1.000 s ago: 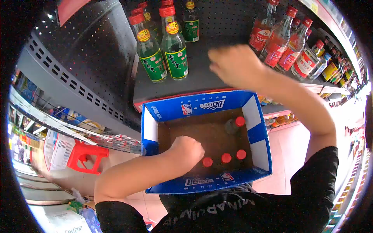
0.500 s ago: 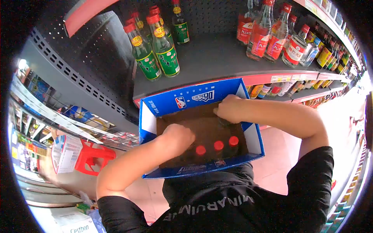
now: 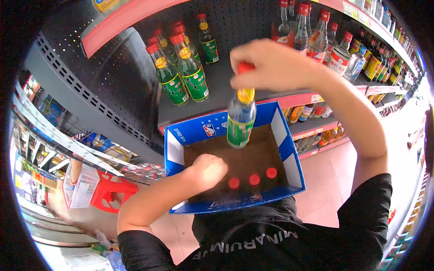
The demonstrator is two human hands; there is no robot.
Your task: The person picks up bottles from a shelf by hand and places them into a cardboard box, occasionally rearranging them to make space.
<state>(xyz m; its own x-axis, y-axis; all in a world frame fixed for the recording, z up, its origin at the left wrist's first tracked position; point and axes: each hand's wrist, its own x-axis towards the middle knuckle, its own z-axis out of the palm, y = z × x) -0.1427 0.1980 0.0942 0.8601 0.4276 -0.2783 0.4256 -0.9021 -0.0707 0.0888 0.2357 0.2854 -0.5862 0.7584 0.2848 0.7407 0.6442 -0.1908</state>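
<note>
A blue cardboard box (image 3: 294,165) with a brown inside is held in front of my body, against the shelf edge. Above it, my right hand (image 3: 262,63) grips a clear glass bottle (image 3: 240,124) by its red-capped top. The bottle hangs tilted slightly, with a green label and a yellow neck tag, its base over the box opening. My left hand (image 3: 208,171) is closed in a fist inside the box on the left; what it holds, if anything, is hidden. Close to it, three red-capped bottles (image 3: 254,179) stand near the box's front wall.
On the grey shelf (image 3: 217,97), several green-labelled bottles (image 3: 194,79) stand at left and several red-labelled bottles (image 3: 318,38) at right. A shelf with a red edge (image 3: 117,20) overhangs at upper left. A red plastic stool (image 3: 113,192) and a white basket (image 3: 81,183) are at lower left.
My right hand has risen out of the box and lifted the green-labelled bottle up towards the shelf. The left hand stays low in the box, nearly unmoved.
</note>
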